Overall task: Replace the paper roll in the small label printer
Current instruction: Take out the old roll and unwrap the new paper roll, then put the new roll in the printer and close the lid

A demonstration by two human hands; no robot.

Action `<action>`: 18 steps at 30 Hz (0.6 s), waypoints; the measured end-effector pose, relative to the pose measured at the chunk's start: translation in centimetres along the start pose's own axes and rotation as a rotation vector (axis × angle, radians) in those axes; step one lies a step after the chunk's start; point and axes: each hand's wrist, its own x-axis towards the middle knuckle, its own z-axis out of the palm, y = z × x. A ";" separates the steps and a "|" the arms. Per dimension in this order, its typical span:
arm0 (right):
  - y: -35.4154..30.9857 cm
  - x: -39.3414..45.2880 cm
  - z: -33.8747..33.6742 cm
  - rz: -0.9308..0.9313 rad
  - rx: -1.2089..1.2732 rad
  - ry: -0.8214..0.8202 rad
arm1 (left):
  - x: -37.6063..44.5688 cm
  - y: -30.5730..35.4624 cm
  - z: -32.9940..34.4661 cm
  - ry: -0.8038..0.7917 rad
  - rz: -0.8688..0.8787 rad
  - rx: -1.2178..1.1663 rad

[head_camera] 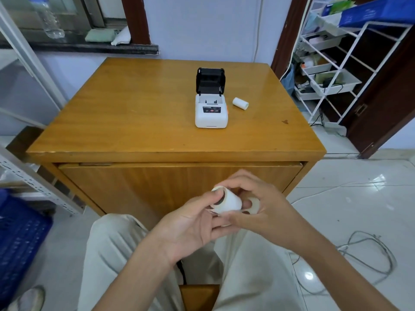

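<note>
Printer open and empty, fresh roll not yet loaded.

I see the label printer (211, 108) on the counter (134, 113), lid up, bay apparently bare, one paper roll (240, 103) lying just beside it. My left hand (193, 223) and right hand (253, 209) hold another roll (228, 202) over my lap, fingers (226, 187) pinching it; insertion and closing remain.

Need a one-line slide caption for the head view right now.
Both hands, left and right, hold a paper roll in front of the table; printer lid open, another roll beside it.
</note>
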 end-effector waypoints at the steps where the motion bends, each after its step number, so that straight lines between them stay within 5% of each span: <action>1: -0.3 0.1 -0.7 0.021 0.018 -0.089 | 0.0 0.6 -0.4 -0.037 -0.016 0.059; 4: -1.0 0.2 -1.2 0.040 0.019 -0.161 | 0.2 1.9 -0.8 -0.039 -0.003 0.166; 7: -1.4 -0.2 0.2 0.053 -0.119 -0.118 | 0.5 1.7 -0.1 0.060 0.101 0.023; 12: -0.5 0.3 2.0 -0.080 -0.184 0.290 | 0.9 0.4 1.4 0.155 0.199 -0.179; 14: -0.4 1.1 1.4 -0.131 -0.227 0.334 | 1.1 0.6 1.4 0.168 0.227 -0.165; 18: -1.0 3.6 -1.6 -0.241 -0.348 0.276 | 1.3 3.7 1.5 0.212 0.300 0.213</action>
